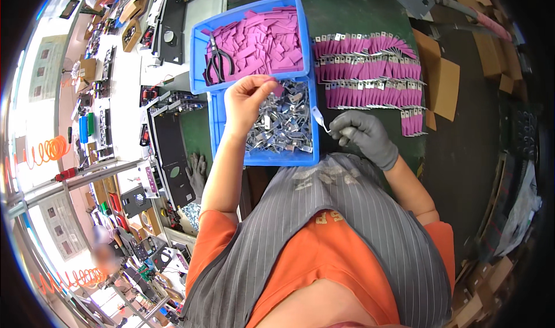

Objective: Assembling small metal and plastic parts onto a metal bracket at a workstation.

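Observation:
Bare, my left hand (245, 99) pinches a small purple strip (278, 89) between thumb and fingers, above the lower blue bin (277, 159). Loose small metal brackets (283, 122) fill that bin. My right hand (364, 136) wears a grey glove and grips one small bent metal bracket (318, 118) by its end, just right of the bin. Behind stands a second blue bin (198, 56), heaped with purple strips (257, 41). A black-handled cutting tool (218, 62) lies on those strips. Neither held piece touches the other.
On the green table (341, 15), rows of metal brackets with purple strips (370, 70) lie to the right. A cardboard box (442, 85) stands past them. Black metal panels (170, 148) and a grey glove (196, 174) lie to the left.

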Motion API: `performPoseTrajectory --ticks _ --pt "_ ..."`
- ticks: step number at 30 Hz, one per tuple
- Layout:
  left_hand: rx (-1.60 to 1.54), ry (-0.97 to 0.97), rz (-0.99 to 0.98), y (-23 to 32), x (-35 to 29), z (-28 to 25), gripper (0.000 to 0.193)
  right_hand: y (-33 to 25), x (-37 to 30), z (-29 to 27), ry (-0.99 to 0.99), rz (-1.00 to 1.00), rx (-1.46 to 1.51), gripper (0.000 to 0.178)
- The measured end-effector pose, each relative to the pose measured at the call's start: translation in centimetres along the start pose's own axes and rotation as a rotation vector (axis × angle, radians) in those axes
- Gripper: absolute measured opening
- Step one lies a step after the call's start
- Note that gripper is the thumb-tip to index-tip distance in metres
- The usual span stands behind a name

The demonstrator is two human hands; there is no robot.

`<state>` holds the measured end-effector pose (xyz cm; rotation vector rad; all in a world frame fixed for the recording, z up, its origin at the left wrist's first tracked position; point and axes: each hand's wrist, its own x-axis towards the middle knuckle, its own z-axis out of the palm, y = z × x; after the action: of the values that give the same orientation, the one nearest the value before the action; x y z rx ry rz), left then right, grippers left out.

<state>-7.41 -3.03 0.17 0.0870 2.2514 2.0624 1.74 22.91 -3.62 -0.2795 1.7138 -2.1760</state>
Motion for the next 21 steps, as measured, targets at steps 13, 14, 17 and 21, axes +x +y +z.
performPoseTrajectory --ticks 13,14,17,21 --pt "0.728 -0.241 0.401 2.5 -2.9 3.0 0.05 -8.7 0.1 0.0 -0.035 -0.515 -0.48 0.01" --pt "0.773 -0.259 0.448 2.4 -2.9 3.0 0.053 -9.0 0.2 0.0 -0.055 -0.539 -0.52 0.009" --pt "0.822 -0.284 0.566 2.4 -2.8 3.0 0.058 -9.2 0.3 0.0 -0.085 -0.433 -0.488 0.012" --pt "0.861 -0.376 0.666 2.3 -2.6 2.8 0.062 -8.4 0.2 -0.3 -0.098 -0.274 -0.361 0.018"
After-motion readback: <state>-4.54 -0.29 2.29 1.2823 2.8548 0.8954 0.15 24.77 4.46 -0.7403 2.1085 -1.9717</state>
